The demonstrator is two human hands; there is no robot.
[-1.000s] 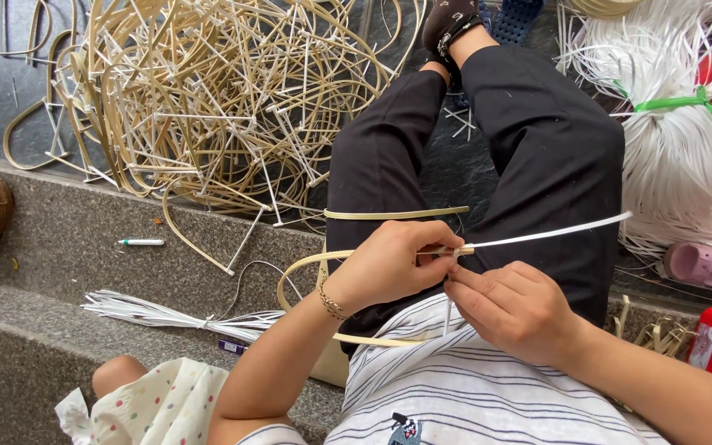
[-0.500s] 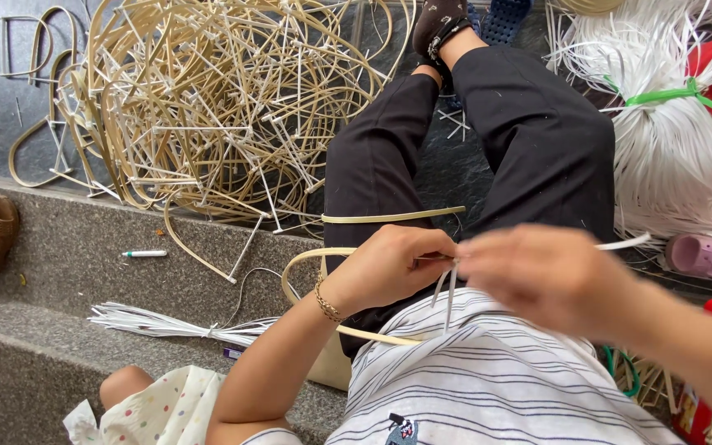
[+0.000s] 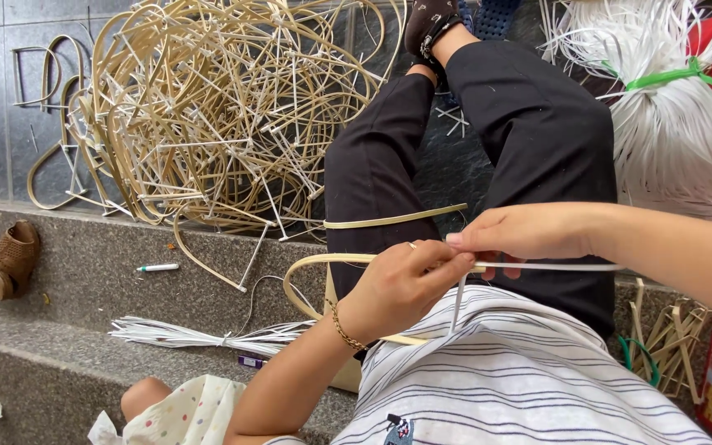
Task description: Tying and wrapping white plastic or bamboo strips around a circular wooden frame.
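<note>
A white strip (image 3: 537,266) is pinched by the closed right hand (image 3: 529,235) over the lap, while a curved cane frame (image 3: 315,268) is gripped by the closed left hand (image 3: 401,284). The strip looks light, bendy and smooth, best held close to the frame.

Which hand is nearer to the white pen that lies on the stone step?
Left. The left hand is over the lap, right of the white pen; the right hand is farther right, beyond it.
</note>
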